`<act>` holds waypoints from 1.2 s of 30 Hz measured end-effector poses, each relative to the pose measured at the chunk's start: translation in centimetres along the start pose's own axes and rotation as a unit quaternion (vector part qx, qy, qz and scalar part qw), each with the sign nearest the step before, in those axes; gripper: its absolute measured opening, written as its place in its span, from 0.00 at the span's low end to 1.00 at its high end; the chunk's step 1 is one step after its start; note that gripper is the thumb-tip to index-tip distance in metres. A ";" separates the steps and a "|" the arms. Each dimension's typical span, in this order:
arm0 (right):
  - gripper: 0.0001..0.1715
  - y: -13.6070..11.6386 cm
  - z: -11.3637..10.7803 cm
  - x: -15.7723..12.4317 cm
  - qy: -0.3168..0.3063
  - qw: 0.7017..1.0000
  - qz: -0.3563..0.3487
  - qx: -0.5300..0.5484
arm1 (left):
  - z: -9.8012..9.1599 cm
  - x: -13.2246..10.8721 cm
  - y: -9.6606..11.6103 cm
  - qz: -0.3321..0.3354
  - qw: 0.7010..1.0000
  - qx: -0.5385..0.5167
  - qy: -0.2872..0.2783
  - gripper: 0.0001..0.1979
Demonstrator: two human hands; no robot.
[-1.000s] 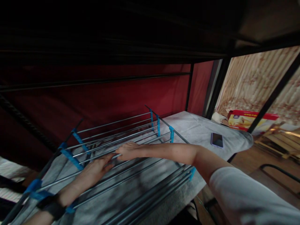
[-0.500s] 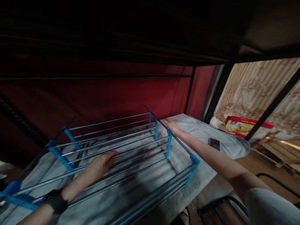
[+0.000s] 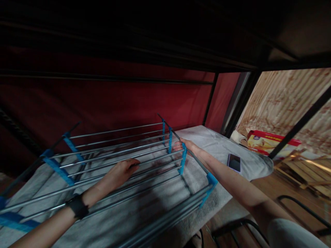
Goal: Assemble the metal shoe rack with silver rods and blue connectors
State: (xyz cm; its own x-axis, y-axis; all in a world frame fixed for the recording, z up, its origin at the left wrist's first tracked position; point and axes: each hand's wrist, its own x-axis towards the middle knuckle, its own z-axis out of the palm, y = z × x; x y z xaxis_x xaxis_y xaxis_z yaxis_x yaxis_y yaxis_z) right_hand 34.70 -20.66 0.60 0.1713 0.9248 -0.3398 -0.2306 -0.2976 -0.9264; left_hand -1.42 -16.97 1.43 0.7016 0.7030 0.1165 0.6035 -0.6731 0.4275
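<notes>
A rack (image 3: 113, 150) of thin metal rods with blue plastic brackets (image 3: 183, 160) lies across a grey cloth. My left hand (image 3: 125, 169), a dark watch on its wrist, has its fingers wrapped round one of the middle rods. At the rack's right end, my right hand (image 3: 182, 145) is at the dark side bar near a blue bracket. The thumb lies near the bar, and the other fingers reach behind it between the rods, partly hidden. Whether they grip the bar is unclear.
A phone (image 3: 234, 162) lies on the grey cloth (image 3: 207, 137) to the right. Dark metal posts and a low dark surface frame the space, with a red curtain (image 3: 124, 103) behind. Beyond are a red and yellow box (image 3: 266, 142), a wooden stand (image 3: 307, 170) and a black metal frame.
My left hand has moved right along the rods. My right hand has come nearer along the side bar, its fingers now behind it. The view has shifted slightly.
</notes>
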 end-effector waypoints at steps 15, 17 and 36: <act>0.25 1.0 -0.4 1.1 -0.005 0.998 -0.034 -0.047 | 0.9 1.9 3.1 0.042 0.999 0.009 -0.013 0.23; 0.25 0.8 -0.3 0.9 -0.003 0.999 -0.026 -0.043 | 0.9 1.8 3.2 0.042 0.999 0.015 -0.013 0.23; 0.24 0.1 1.0 -0.2 0.052 0.998 -0.011 -0.042 | 1.7 1.6 3.2 0.007 0.998 0.064 -0.015 0.26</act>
State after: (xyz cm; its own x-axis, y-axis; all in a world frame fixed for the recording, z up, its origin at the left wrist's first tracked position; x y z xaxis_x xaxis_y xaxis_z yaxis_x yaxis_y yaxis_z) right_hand 33.70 -20.64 0.77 0.2751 0.9032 -0.3293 -0.1454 -0.2995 -0.9429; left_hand 2.30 -18.38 1.41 0.7203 0.6872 0.0948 0.6352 -0.7082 0.3082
